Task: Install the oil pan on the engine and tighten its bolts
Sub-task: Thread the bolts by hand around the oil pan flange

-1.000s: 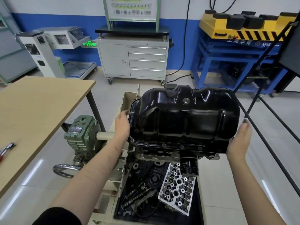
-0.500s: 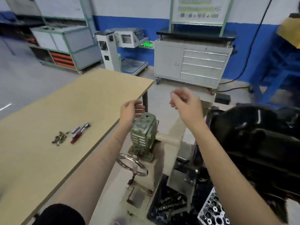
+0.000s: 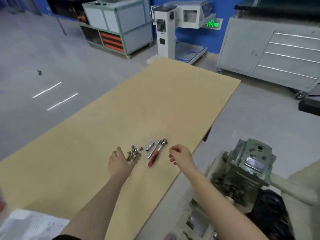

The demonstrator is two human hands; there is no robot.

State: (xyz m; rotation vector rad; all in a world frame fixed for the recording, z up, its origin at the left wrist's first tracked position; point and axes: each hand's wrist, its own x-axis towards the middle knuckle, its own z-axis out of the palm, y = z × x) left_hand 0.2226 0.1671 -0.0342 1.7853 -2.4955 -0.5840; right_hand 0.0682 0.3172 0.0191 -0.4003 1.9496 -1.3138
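Reaching over a pale tan worktop (image 3: 121, 108) of smooth, matt board, both forearms bare. Left hand (image 3: 119, 161) lying low against the near edge of a small heap of bolts (image 3: 134, 153), brassy and short, piled loosely; fingers fairly straight and relaxed, tips at the heap, whether actually touching any bolt too blurred to tell. Right hand (image 3: 181, 156) hovering above the worktop near its right edge, fingers loosely curled with thumb and forefinger drawn toward each other; nothing discernible between them. Just right of the bolts, a short shiny cylindrical socket (image 3: 150, 146), then a thin bright metal extension bar (image 3: 154, 149), then a ratchet wrench (image 3: 156, 154) with a red handle and chrome head, all three lying roughly parallel and slanted, close together between the two hands. Oil pan mostly out of frame: only a dark glossy mass (image 3: 270, 210) at the lower right, beside the stand, possibly part of it, not clear enough to say. Beside that, a grey-green cast gearbox (image 3: 242, 172), blocky with ribbed sides, a pale round shaft (image 3: 292, 189) projecting rightward. White printed paper (image 3: 31, 226) at the lower left corner. Beyond the worktop, speckled grey floor, a grey steel drawer cabinet (image 3: 277, 52) on castors, a white machine column (image 3: 163, 32) and a blue wall.
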